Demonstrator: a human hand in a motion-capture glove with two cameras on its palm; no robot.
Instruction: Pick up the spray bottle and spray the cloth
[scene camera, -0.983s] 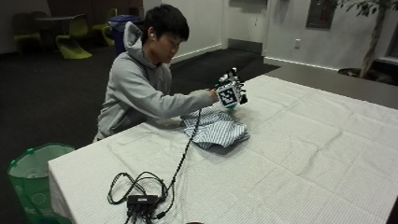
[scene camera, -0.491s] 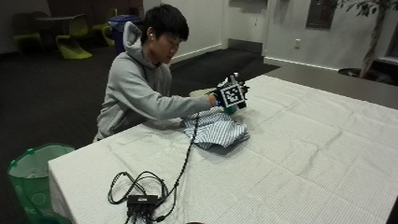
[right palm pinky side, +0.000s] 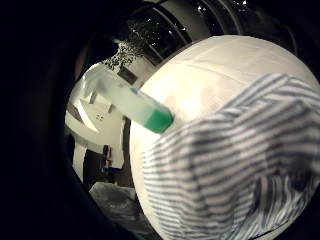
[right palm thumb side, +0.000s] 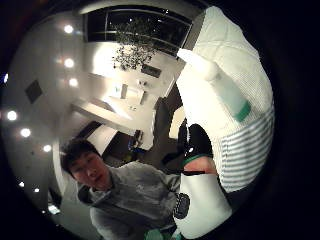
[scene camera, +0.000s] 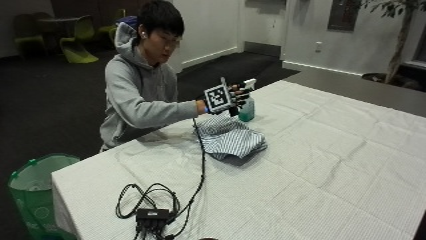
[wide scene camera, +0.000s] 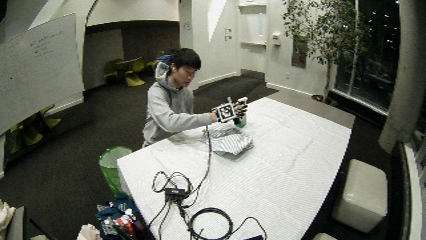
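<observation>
Gloved right hand (scene camera: 234, 96) grips the upright spray bottle (scene camera: 246, 107) beside the cloth (scene camera: 229, 139).

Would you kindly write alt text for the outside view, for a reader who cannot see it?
A seated person's gloved right hand holds a spray bottle up above a white-clothed table. A crumpled striped cloth lies on the table just below and in front of the hand.

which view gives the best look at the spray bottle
The outside view: it shows the spray bottle whole, white head up, greenish body, gripped by the gloved right hand beside the striped cloth. The wide outside view shows the same, smaller. The thumb-side palm view shows only its white body; the little-finger-side view shows a green-tipped part over the cloth.
</observation>
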